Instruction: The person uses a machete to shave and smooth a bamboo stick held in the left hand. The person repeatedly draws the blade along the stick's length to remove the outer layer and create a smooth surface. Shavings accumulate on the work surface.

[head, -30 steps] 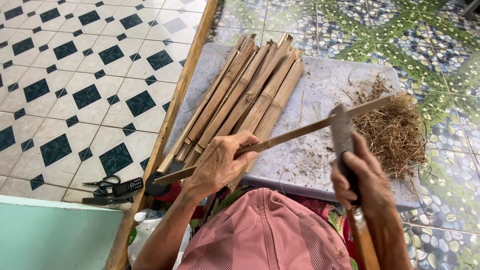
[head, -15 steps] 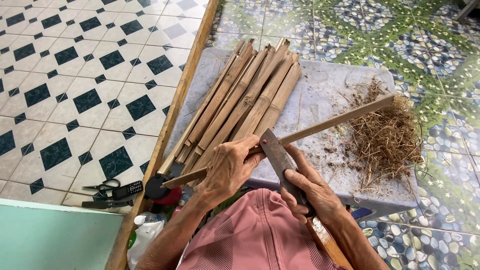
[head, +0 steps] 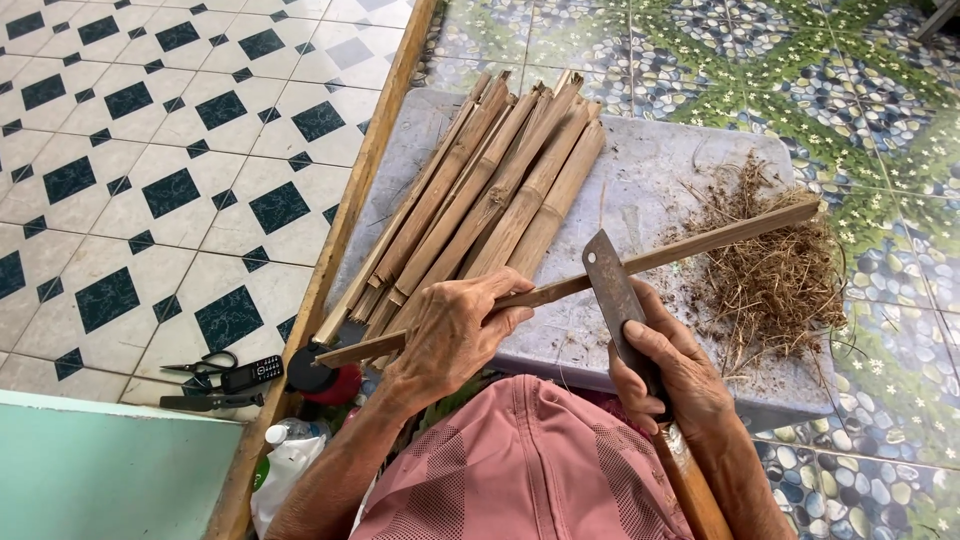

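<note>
My left hand [head: 455,335] grips a long thin bamboo strip [head: 720,238] that slants across a grey slab [head: 660,160], from lower left to upper right. My right hand [head: 668,372] holds a rusty flat-bladed knife [head: 612,290] by its wooden handle [head: 690,485]. The blade's edge rests against the strip just right of my left hand. A bundle of split bamboo pieces [head: 480,200] lies on the slab beyond my left hand. My pink-clad knee [head: 525,475] is below both hands.
A heap of dry brown shavings [head: 775,270] sits on the slab's right side. A long wooden plank [head: 340,235] runs along the slab's left. Scissors [head: 200,365], a small black phone [head: 250,374], a red and black object [head: 320,378] and a white bottle [head: 285,455] lie at lower left.
The knife swung from the strip's far right end back to a spot near my left hand. The strip tilted slightly; my left hand stayed in place.
</note>
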